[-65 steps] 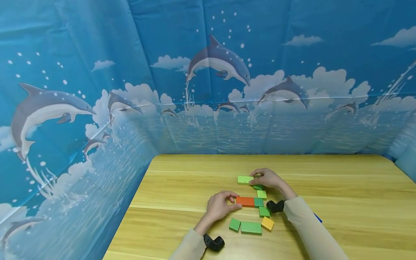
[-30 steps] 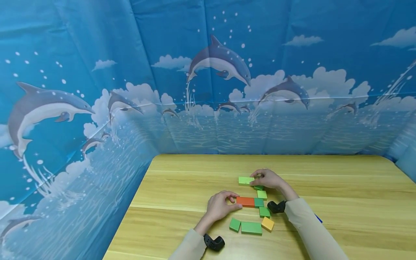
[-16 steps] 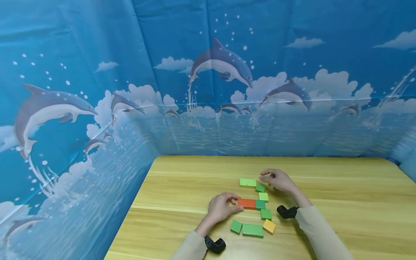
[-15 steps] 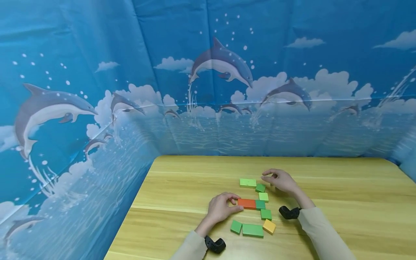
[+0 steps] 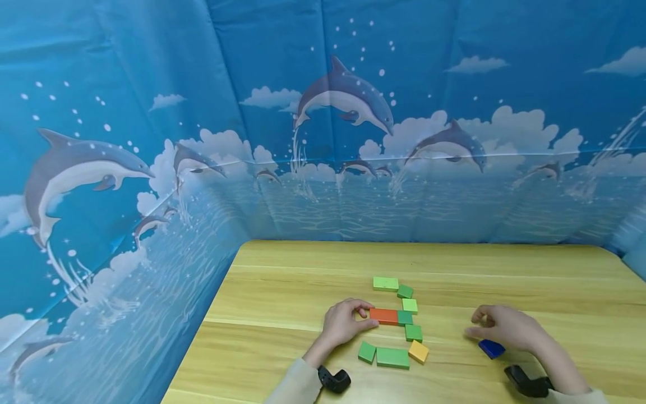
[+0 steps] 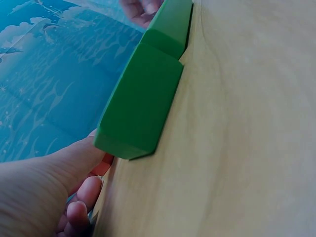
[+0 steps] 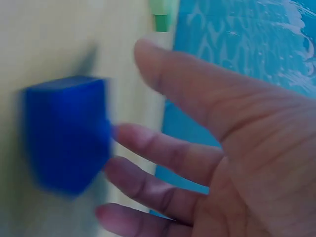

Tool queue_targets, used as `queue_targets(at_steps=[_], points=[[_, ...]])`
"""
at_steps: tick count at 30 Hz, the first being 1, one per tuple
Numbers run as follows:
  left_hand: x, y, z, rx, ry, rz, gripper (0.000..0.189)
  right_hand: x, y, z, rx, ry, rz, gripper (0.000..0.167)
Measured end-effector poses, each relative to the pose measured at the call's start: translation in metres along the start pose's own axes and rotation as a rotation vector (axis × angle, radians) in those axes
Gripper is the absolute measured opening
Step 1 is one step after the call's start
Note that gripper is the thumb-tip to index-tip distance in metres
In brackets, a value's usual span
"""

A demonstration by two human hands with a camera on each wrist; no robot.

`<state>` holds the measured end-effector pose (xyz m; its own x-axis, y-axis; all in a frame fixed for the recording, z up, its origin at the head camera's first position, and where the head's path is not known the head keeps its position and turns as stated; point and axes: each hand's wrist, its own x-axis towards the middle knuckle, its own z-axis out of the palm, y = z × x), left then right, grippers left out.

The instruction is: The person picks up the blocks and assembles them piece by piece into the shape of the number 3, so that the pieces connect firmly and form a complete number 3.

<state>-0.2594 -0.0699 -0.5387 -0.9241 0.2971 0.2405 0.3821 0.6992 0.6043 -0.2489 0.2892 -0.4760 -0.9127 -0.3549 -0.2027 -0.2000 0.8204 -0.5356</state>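
My left hand point(image 5: 345, 323) holds the left end of a red block point(image 5: 384, 316) between thumb and fingers. In the left wrist view, two green blocks hide most of that red block point(image 6: 102, 167). A small teal-green block point(image 5: 405, 317) sits against its right end. My right hand point(image 5: 510, 326) hovers beside a dark blue block point(image 5: 492, 348), thumb and fingers spread apart. The right wrist view has the blue block point(image 7: 67, 136) blurred, with fingertips point(image 7: 129, 138) close to its edge and nothing between thumb and fingers.
Small green blocks and a lime block point(image 5: 386, 284) curve up behind the red one. Toward the front lie a long green block point(image 5: 393, 357), a small green block point(image 5: 367, 352) and a yellow block point(image 5: 418, 352). Dolphin-print sheeting point(image 5: 323, 196) borders the wooden table point(image 5: 282, 280).
My right hand has let go near the far lime block and moved right and toward me, over to the blue block. The left hand stays on the red block.
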Motion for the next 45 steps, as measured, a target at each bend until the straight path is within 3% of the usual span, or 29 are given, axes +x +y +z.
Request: queue_targets(at_steps=[4,9,13,23,29,37,45], points=[[0.0,0.001,0.0,-0.005,-0.003,-0.001,0.037,-0.017,0.007,0.006,-0.044,0.004,0.074,0.054],[-0.001,0.002,-0.001,-0.008,-0.003,0.0,0.037,-0.031,0.013,0.013,-0.072,0.006,0.13,0.055],[-0.001,0.003,-0.002,-0.005,-0.002,0.001,0.037,-0.036,0.018,0.017,-0.058,0.023,0.137,0.052],[0.0,0.002,-0.003,0.001,0.004,0.02,0.037,-0.038,0.017,0.023,-0.05,0.151,0.101,0.044],[0.0,0.001,-0.002,-0.001,0.005,0.015,0.036,-0.01,0.009,0.016,0.017,0.135,0.067,0.04],[-0.001,0.0,-0.001,-0.022,-0.004,-0.002,0.036,0.051,-0.001,0.012,0.175,0.155,0.03,0.039],[0.0,0.003,-0.002,-0.023,-0.008,0.009,0.037,0.106,-0.027,0.006,0.134,0.139,0.08,0.044]])
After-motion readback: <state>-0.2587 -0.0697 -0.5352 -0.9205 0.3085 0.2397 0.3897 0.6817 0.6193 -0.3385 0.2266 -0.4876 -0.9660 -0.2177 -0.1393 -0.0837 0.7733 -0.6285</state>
